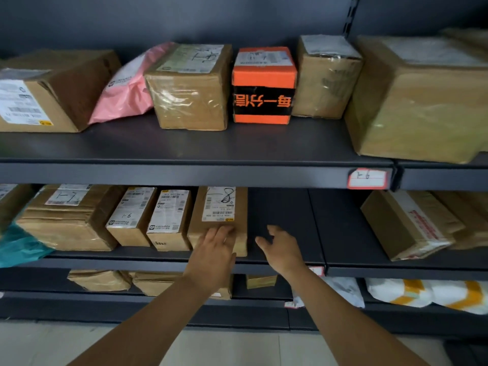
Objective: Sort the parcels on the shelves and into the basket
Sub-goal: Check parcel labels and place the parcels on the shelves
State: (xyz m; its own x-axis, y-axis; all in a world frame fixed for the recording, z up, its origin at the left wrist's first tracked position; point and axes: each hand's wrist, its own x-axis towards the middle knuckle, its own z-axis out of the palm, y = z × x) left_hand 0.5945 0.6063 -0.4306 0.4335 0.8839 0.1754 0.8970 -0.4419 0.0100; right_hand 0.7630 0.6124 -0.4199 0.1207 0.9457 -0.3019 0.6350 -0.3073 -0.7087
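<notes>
Everywhere dark metal shelves [184,151] hold taped cardboard parcels [190,88], pale floor [224,347] below

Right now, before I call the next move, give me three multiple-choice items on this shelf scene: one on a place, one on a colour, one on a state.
1. Where does the orange box stand?
A. on the floor
B. on the middle shelf
C. on the top shelf

2. What colour is the soft bag on the top shelf?
A. green
B. pink
C. white

3. What is the right hand doing?
A. open, holding nothing
B. gripping a box
C. pinching a label

Answers:
1 C, it sits in the upper row of parcels.
2 B, its plastic is plainly pink.
3 A, its fingers are spread with nothing between them.
</notes>
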